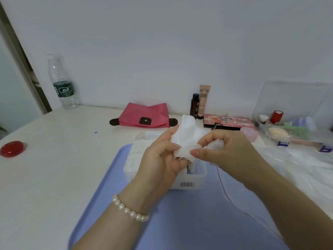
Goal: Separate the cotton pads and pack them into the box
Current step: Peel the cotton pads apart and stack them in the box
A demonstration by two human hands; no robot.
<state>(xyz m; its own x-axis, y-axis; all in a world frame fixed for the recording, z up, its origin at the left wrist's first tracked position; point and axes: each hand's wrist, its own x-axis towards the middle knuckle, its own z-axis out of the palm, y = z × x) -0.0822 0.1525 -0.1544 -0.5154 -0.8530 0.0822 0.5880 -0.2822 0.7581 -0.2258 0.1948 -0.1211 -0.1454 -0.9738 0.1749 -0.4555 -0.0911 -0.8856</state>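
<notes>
Water bottle, pink pouch, red lid, possibly sponge.

The hands hide much of the box — its contents partly unseen.

left hand: bare, no ring or glove to be seen; nails short and plain.
left wrist: a bracelet of round, glossy cream-white pearl beads, one strand, sitting close on the wrist; about a dozen beads show, and the rest run round the far side of the wrist out of sight.
left forearm: bare, no sleeve in view.
right hand: bare, no ring; nails short, with a pale pinkish look.
right wrist: nothing worn.
right forearm: bare, no sleeve in view down to the frame edge.
</notes>
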